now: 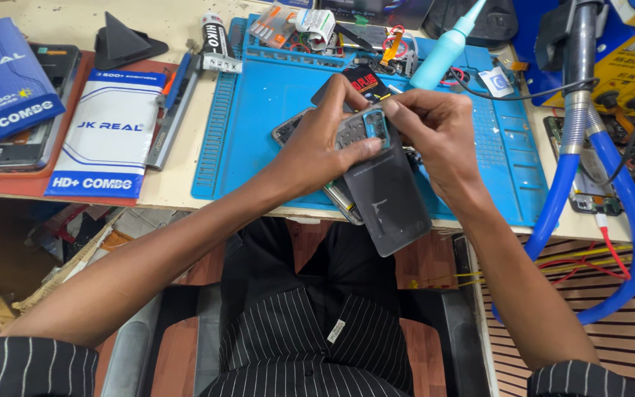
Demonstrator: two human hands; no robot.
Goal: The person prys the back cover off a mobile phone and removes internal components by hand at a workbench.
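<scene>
Both hands up over the front edge of the blue repair mat, holding a dark grey phone back cover in the air, inner face to the camera. Left hand pinches the cover's top corner, thumb along the edge to steady it. Right hand has its fingertips clenched on the blue camera frame at the cover's top. An opened phone lies on the mat just under the hands. A blue hose loops off the worktop at right.

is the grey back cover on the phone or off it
Off: both hands hold the grey back cover lifted, with the phone body lying beneath.
</scene>
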